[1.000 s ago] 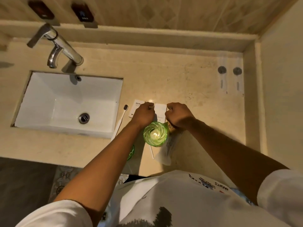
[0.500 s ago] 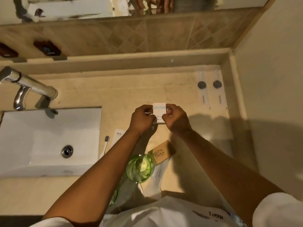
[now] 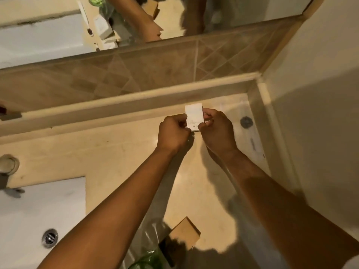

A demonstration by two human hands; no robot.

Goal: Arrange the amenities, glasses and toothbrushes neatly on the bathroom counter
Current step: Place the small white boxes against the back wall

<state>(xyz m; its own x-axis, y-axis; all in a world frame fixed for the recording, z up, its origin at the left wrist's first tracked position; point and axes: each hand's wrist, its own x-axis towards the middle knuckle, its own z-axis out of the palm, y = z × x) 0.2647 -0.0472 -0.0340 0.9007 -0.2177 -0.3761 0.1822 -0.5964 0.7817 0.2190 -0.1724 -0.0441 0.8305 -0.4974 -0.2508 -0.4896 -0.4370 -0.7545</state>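
A small white amenity box (image 3: 194, 117) stands upright at the back of the beige counter (image 3: 120, 152), close to the raised ledge. My left hand (image 3: 173, 133) pinches its left edge and my right hand (image 3: 216, 131) pinches its right edge. Near the front edge lies a brown cardboard amenity box (image 3: 185, 232) beside a clear plastic wrapper (image 3: 153, 232). The rim of a green glass (image 3: 147, 261) shows at the bottom, partly hidden by my left forearm. No toothbrush shows on the counter itself; one appears only in the mirror.
The white sink (image 3: 38, 214) with its drain (image 3: 50, 238) is at the lower left, the tap base (image 3: 8, 165) above it. Two wrapped items with dark round caps (image 3: 246, 121) lie by the right wall. A mirror (image 3: 116, 20) sits above the tiled backsplash.
Both hands lifted the white box from beside the green glass and carried it back and right toward the rear ledge. The view tilted up, so the glass and toothbrush dropped out of frame.
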